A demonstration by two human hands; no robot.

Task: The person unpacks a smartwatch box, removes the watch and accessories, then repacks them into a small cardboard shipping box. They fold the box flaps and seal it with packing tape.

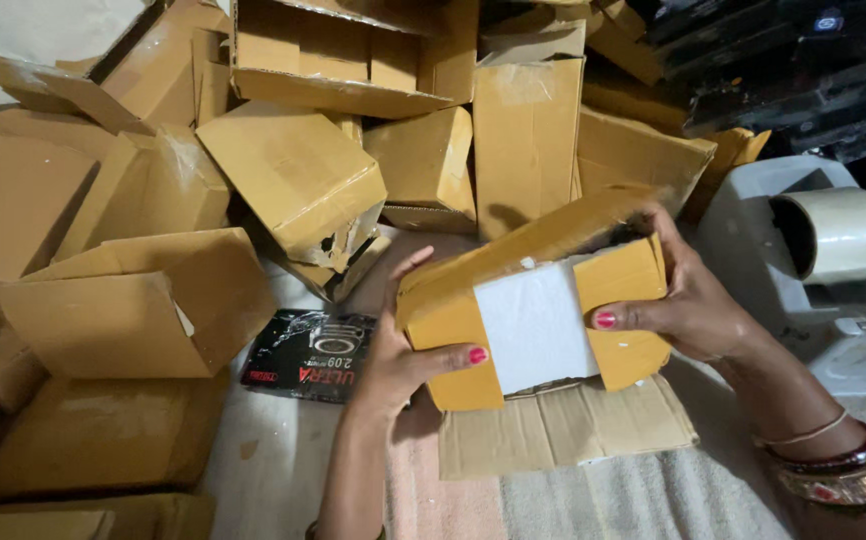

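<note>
Both hands grip a small cardboard box [543, 310] w/ a white label, held mid-air above a flat cardboard sheet [563, 425]. Left hand [403, 350] clamped on its left end, thumb on front; right hand [688, 305] clamped on right end, thumb by label. Black packet [308, 355] lies just left of left hand. Pile of cardboard boxes [153, 300] behind & to the left. Tape roll [838, 235] on dispenser at right.
</note>
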